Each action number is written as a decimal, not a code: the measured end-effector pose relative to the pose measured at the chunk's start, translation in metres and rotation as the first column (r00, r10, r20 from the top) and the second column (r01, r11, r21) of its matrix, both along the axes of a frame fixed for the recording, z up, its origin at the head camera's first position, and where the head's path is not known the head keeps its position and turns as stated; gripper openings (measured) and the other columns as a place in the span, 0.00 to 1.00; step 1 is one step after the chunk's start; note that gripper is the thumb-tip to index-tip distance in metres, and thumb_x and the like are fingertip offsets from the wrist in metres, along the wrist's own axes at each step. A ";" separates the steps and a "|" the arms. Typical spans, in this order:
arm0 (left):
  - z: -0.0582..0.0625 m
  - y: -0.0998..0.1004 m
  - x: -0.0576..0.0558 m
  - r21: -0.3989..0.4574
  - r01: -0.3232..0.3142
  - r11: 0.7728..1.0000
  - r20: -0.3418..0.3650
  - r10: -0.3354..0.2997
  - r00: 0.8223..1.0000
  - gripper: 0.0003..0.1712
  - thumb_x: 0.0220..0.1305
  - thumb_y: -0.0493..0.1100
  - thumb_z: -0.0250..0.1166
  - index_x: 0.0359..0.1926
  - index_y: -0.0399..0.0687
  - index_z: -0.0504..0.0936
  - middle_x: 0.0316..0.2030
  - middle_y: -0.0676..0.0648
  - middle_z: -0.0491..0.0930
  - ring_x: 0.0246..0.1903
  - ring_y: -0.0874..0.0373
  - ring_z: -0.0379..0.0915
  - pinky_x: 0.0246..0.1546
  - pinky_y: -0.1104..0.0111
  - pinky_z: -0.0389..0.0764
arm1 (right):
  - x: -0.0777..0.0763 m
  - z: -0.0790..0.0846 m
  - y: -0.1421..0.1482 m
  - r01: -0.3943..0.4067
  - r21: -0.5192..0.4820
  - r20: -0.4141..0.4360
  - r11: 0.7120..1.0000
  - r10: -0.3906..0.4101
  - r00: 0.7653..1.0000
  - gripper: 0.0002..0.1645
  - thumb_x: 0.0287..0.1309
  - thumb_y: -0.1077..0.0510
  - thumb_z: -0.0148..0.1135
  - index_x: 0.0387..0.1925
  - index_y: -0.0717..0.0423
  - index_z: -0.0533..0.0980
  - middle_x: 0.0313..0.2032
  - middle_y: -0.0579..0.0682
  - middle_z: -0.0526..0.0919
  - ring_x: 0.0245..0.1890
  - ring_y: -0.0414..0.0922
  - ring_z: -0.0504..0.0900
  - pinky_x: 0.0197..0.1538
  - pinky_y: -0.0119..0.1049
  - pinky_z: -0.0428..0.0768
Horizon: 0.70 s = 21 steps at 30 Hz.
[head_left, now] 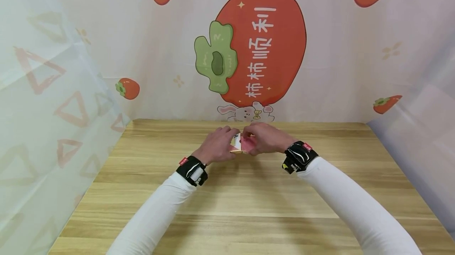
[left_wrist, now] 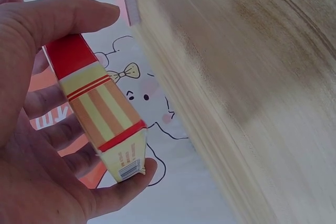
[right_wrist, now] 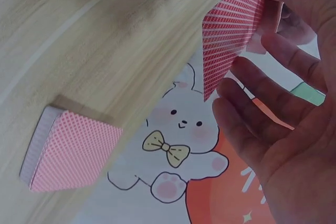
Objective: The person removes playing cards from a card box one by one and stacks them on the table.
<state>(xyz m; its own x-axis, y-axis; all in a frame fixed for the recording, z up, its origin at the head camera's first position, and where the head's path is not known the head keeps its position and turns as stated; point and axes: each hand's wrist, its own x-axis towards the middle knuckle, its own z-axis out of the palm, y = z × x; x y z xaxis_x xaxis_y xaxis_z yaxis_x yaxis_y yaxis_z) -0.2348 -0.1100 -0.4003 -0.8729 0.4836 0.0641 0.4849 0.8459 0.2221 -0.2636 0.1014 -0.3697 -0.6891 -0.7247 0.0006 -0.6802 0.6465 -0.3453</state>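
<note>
Yellow-and-red striped, a small card box point(left_wrist: 102, 100) with a barcode on its end is held in my left hand point(head_left: 218, 144), the thumb on one side and the fingers round the other. My right hand point(head_left: 268, 138) is close beside it and pinches a playing card point(right_wrist: 226, 40) with a red-and-white patterned back between thumb and fingers. In the right wrist view the other fingers are spread below the card. A deck of cards point(right_wrist: 76, 150) with a pink patterned top and pale edges lies on the table, a short way from the right hand.
The wooden table point(head_left: 241, 207) ends at a back wall cloth point(head_left: 330, 69) printed with persimmons and a rabbit, just behind the hands. Pale printed cloth point(head_left: 53, 89) hangs along the left side, and more cloth point(head_left: 423, 109) along the right.
</note>
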 end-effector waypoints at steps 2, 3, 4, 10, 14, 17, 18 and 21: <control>0.000 0.000 0.000 -0.001 -0.004 1.000 0.001 0.004 1.000 0.45 0.49 0.49 0.80 0.68 0.49 0.72 0.55 0.45 0.76 0.50 0.48 0.73 0.50 0.53 0.78 | 0.000 0.001 0.002 -0.003 0.009 0.004 1.000 0.002 1.000 0.32 0.42 0.50 0.84 0.49 0.53 0.81 0.41 0.46 0.79 0.41 0.44 0.76 0.43 0.35 0.79; -0.001 0.000 -0.001 -0.001 -0.006 1.000 0.003 0.006 1.000 0.45 0.49 0.49 0.80 0.68 0.49 0.72 0.55 0.45 0.76 0.51 0.48 0.73 0.51 0.53 0.78 | -0.001 0.001 0.003 -0.005 0.014 0.004 1.000 0.005 1.000 0.32 0.42 0.50 0.84 0.49 0.53 0.81 0.41 0.46 0.79 0.41 0.44 0.76 0.43 0.35 0.79; -0.001 -0.001 -0.001 -0.002 -0.008 1.000 0.003 0.008 1.000 0.45 0.49 0.49 0.80 0.68 0.49 0.72 0.55 0.45 0.76 0.51 0.47 0.73 0.51 0.53 0.77 | -0.001 0.001 0.005 -0.006 0.020 0.005 1.000 0.006 1.000 0.33 0.41 0.50 0.84 0.50 0.53 0.81 0.41 0.47 0.79 0.41 0.44 0.76 0.44 0.36 0.79; -0.004 -0.005 0.000 -0.006 -0.028 1.000 0.004 0.028 1.000 0.45 0.49 0.49 0.80 0.68 0.48 0.72 0.55 0.44 0.77 0.51 0.47 0.73 0.50 0.52 0.78 | 0.000 0.007 0.016 0.011 0.082 -0.001 0.997 -0.011 1.000 0.35 0.40 0.51 0.85 0.53 0.50 0.81 0.43 0.48 0.78 0.42 0.46 0.76 0.46 0.40 0.80; -0.006 -0.008 0.000 -0.001 -0.054 0.999 0.029 0.054 0.998 0.45 0.49 0.48 0.80 0.68 0.49 0.72 0.56 0.44 0.76 0.51 0.48 0.72 0.49 0.48 0.78 | -0.001 0.009 0.025 0.018 0.105 -0.011 0.994 -0.017 1.000 0.38 0.40 0.50 0.85 0.56 0.48 0.80 0.42 0.49 0.77 0.41 0.46 0.76 0.43 0.40 0.80; -0.008 -0.010 0.001 -0.001 -0.068 0.998 0.044 0.068 0.997 0.45 0.50 0.48 0.79 0.69 0.49 0.72 0.56 0.44 0.76 0.52 0.47 0.72 0.50 0.46 0.77 | -0.002 0.010 0.031 0.037 0.115 -0.001 0.993 -0.037 0.999 0.40 0.40 0.50 0.85 0.59 0.47 0.80 0.42 0.50 0.76 0.41 0.47 0.76 0.41 0.39 0.80; -0.008 -0.010 0.001 -0.002 -0.070 0.998 0.046 0.070 0.996 0.45 0.50 0.48 0.79 0.69 0.49 0.72 0.56 0.43 0.76 0.53 0.47 0.72 0.50 0.45 0.77 | -0.002 0.011 0.033 0.048 0.120 0.006 0.992 -0.050 0.999 0.40 0.40 0.50 0.85 0.59 0.46 0.79 0.42 0.50 0.76 0.41 0.47 0.76 0.41 0.39 0.80; -0.008 -0.012 0.001 -0.016 -0.073 0.997 0.043 0.073 0.996 0.45 0.50 0.48 0.78 0.69 0.50 0.72 0.57 0.43 0.76 0.54 0.46 0.72 0.50 0.45 0.77 | -0.004 0.011 0.036 0.087 0.145 0.018 0.986 -0.090 0.996 0.42 0.42 0.51 0.83 0.62 0.45 0.78 0.43 0.52 0.75 0.42 0.49 0.76 0.41 0.40 0.81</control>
<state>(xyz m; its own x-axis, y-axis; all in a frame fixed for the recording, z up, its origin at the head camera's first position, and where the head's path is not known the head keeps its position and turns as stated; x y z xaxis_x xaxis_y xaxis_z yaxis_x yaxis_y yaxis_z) -0.2342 -0.1216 -0.4087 -0.9077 0.4192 0.0188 0.4120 0.8818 0.2293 -0.2677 0.1376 -0.3590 -0.7490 -0.6522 -0.1166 -0.6108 0.7479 -0.2598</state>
